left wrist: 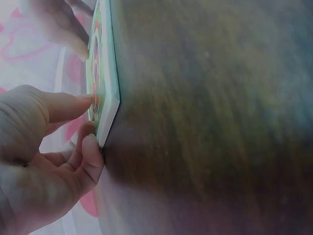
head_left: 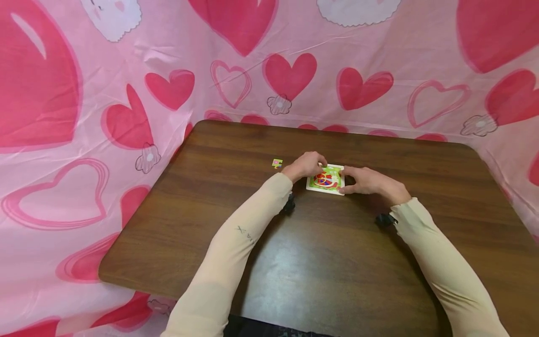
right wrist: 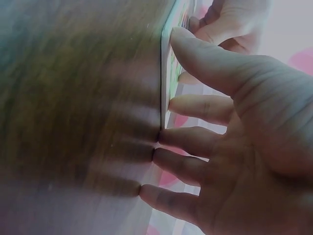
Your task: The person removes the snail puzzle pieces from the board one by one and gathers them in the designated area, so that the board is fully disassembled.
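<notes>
A small square jigsaw puzzle board (head_left: 325,191) with a white rim and a green, red and blue picture lies flat on the table. My left hand (head_left: 305,165) leans over its left side. In the left wrist view, that thumb and a finger touch the picture while other fingers bend beside the corner; whether a piece is pinched there cannot be seen. My right hand (head_left: 365,180) touches the right edge with thumb and index finger, its other fingers stretched down to the tabletop. Left of the board lie loose puzzle pieces (head_left: 276,163), mainly yellow-green with a pink spot.
The brown wooden table (head_left: 316,262) has rounded corners. A pink cloth (head_left: 248,84) with red hearts hangs behind it and along its left side. Dark wrist devices (head_left: 289,204) sit under both sleeves.
</notes>
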Tool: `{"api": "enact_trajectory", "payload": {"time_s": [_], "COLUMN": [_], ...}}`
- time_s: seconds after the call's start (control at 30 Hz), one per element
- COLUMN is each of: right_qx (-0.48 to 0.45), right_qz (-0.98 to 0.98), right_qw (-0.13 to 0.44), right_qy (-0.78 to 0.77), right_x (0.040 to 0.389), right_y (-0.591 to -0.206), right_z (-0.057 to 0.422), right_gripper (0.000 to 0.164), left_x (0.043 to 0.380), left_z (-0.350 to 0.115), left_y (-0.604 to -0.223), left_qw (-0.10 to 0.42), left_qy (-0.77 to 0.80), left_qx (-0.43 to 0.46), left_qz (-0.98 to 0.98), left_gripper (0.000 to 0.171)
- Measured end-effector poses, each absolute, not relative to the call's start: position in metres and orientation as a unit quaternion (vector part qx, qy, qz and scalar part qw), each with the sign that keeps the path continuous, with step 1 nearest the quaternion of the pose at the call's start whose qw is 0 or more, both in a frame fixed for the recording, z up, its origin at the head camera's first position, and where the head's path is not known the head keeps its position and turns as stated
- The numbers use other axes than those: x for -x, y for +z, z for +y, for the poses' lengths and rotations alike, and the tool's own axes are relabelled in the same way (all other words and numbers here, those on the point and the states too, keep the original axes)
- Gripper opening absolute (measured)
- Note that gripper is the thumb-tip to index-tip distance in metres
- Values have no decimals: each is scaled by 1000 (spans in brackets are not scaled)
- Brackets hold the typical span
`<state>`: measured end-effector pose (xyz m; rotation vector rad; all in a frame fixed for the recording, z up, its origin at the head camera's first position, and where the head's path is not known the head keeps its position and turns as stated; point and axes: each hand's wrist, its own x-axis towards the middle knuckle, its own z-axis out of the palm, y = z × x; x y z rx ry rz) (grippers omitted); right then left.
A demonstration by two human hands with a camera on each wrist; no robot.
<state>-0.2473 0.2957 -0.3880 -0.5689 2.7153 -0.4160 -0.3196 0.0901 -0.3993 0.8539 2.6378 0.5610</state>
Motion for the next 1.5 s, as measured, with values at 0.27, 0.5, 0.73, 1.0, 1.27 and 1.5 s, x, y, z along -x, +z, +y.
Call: {"api": "enact_trajectory", "payload": {"time_s": [0.27, 0.5, 0.73, 1.0, 1.27, 1.5], "right_qx": [200, 204, 206, 206, 212, 217], "right_qz": [954, 952, 953, 955, 954, 952], "right_qw": [174, 181, 179, 173, 169, 169], "right_qy": [-140, -139, -128, -126, -127, -134], "right_x": [245, 245, 245, 246, 247, 246], "right_y": [-390, -390, -388, -386, -388, -388], "right_z": [299, 299, 296, 296, 297, 295], "right_gripper": [70, 73, 71, 68, 66, 63], "left_x": [320, 319, 319, 313, 311, 312], "left_z": [97, 99, 100, 105, 104, 103], "left_y": [-397, -396, -395, -392, -390, -391], "left_qw": [166, 158, 155, 149, 162, 154], "left_qy": [164, 154, 152, 134, 158, 158], "left_qx": [-299, -304, -307, -279, -267, -275], "left_qz": [925, 927, 927, 939, 937, 936], "left_gripper": [34, 33, 33, 31, 29, 28]}}
